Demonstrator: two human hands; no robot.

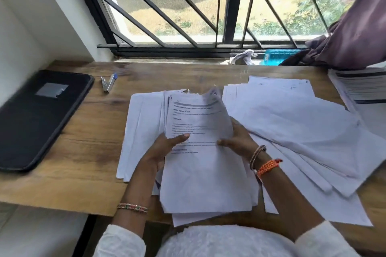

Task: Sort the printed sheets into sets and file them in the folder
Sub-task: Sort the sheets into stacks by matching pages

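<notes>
Your left hand [165, 150] and right hand [236, 142] both grip the printed stack [200, 152] (thumbs on top); black folder [39, 115] lies closed, far left on surface [87, 152].

The folder [39, 117] lies at my far left, pens [108, 83] behind it, loose sheets [292, 131] right of my stack [200, 152].

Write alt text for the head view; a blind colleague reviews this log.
Both hands, left hand and right hand, hold a stack of printed sheets above a wooden desk at a window. More sheets lie spread to the right; a closed black folder and pens lie to the left.
</notes>
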